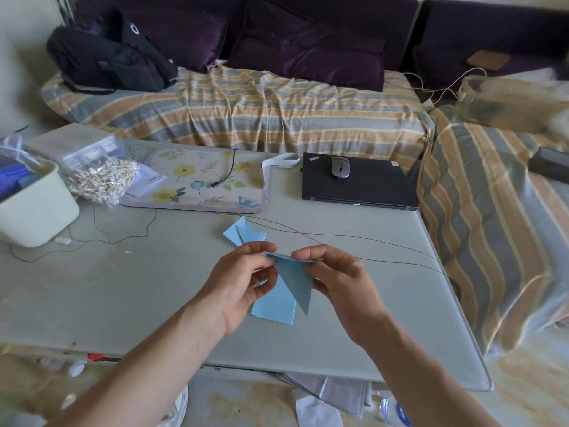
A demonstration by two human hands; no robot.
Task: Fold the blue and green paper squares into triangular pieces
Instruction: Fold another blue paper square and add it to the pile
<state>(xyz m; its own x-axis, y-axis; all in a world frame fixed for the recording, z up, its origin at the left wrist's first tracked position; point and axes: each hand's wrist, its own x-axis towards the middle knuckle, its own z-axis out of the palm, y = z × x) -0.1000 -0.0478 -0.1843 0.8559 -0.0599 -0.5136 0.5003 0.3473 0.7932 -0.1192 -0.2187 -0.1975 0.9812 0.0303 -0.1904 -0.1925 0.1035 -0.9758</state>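
Pinching a folded blue paper triangle (295, 282) by its top edge, left hand (243, 282) and right hand (338, 285) gripping it above the counter (154, 288), blue paper squares (274, 306) lying beneath, folded blue pieces (243, 234) resting just beyond.

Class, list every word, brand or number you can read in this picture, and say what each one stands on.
"ThinkPad": on the lid of the closed black laptop.
White logo on the black backpack: not readable.
Print on the white paper slip beside the floral mat: too small to read.

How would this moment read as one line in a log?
left hand: pinches blue triangle | right hand: pinches it too | blue stack: beneath | folded pieces: table
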